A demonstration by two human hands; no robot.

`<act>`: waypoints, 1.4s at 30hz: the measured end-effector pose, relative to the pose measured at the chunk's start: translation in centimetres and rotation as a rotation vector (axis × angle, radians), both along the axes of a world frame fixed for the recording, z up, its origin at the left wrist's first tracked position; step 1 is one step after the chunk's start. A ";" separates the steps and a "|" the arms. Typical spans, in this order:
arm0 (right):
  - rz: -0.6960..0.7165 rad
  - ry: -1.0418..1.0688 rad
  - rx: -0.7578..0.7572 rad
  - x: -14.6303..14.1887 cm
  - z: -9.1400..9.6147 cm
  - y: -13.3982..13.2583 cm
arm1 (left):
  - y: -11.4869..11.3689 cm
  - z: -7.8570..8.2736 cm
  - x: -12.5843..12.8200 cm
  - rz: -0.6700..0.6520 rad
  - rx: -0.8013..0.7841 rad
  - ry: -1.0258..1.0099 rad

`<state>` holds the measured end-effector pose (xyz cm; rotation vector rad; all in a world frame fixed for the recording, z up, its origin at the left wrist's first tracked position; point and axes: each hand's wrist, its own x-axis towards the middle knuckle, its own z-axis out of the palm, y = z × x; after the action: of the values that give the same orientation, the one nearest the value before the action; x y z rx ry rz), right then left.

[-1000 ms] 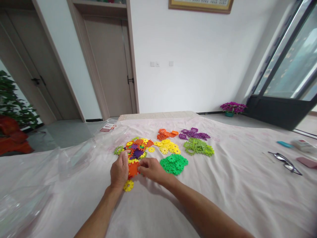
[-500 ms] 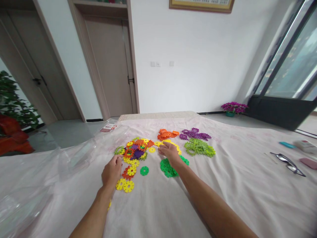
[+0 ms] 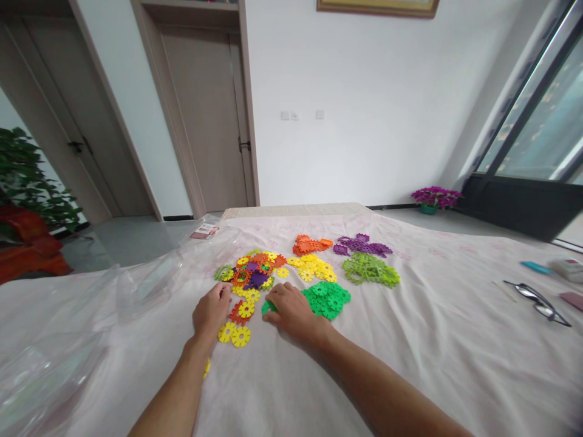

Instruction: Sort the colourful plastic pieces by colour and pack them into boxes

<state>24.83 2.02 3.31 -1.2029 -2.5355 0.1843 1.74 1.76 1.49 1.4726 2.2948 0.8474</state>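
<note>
1. Head view: we log a green pile (image 3: 328,298) of toothed discs on the pink bedsheet (image 3: 410,346).
2. We note the right hand (image 3: 291,312) palm down, just left of the green pile, fingers curled over a single green disc (image 3: 266,307); we cannot tell whether they pinch it.
3. We note the left hand (image 3: 210,311) farther left of the green pile, loosely spread and holding nothing, fingertips beside an orange disc (image 3: 237,315).
4. We enter a mixed pile (image 3: 252,271) beyond and left of the green pile.
</note>
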 end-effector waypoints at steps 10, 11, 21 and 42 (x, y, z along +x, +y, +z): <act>0.053 0.208 -0.119 0.9 1.2 0.5 | -0.2 0.3 0.2 -0.022 -0.014 0.027; 0.033 0.233 -0.121 1.3 1.6 0.7 | -0.2 0.4 0.2 -0.020 -0.015 0.025; -0.182 0.257 0.139 4.1 3.9 1.6 | -0.1 0.3 0.1 0.004 -0.013 -0.040; 0.126 -0.069 0.112 -1.2 0.6 -1.7 | -0.1 -0.2 -0.2 -0.034 0.003 -0.025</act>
<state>23.61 0.29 3.87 -1.0249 -2.6447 0.0304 1.57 1.71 1.31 1.4893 2.2453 0.8552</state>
